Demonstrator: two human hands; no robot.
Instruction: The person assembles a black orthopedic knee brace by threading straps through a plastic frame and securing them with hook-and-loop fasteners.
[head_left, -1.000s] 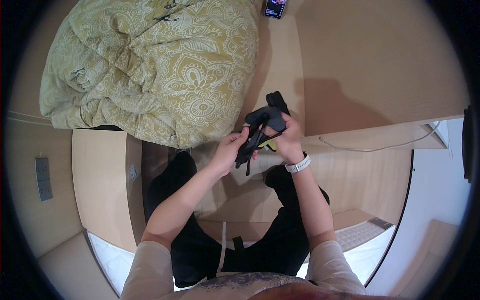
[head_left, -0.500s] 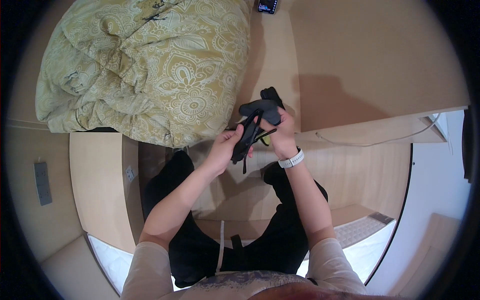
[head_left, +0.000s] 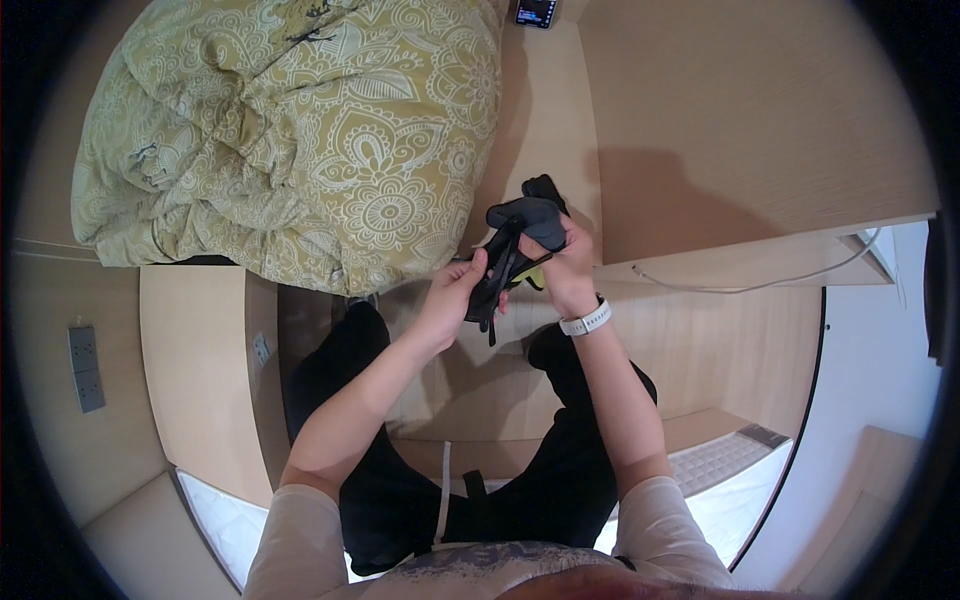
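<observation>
Where the two hands come close together, one pair of black glasses [head_left: 488, 288], by its look, pinched at its near end between the thumb and fingers of the left hand [head_left: 450, 302]; position, above the floor, between the knees and the ledge. Right hand [head_left: 571, 268]: fingers bent in around one soft grey cloth [head_left: 541, 222], thumb side uppermost, fingertips partly hidden; whether they also press the glasses cannot be told. Two-handed hold, presumably to steady a thin frame while leaving the cloth side free to move. Beneath, one yellow-green piece [head_left: 531, 279], kind unclear. Just beyond the cloth, one black item [head_left: 543, 188], possibly a case; held or resting, cannot tell. On the right wrist, one pale watch [head_left: 586, 320], strapped clear of the fingers. Left of the hands, one mustard duvet [head_left: 390, 150] with white floral pattern, heaped. At the top, one phone [head_left: 536, 12] on the wooden ledge [head_left: 562, 100], probably set there to be seen; screen lit, writing too small to read. Right, one pale cable [head_left: 720, 291]. Lower right, one mattress [head_left: 690, 500] bearing a dark label [head_left: 764, 436], illegible. Brand marks on the glasses: none discernible.
</observation>
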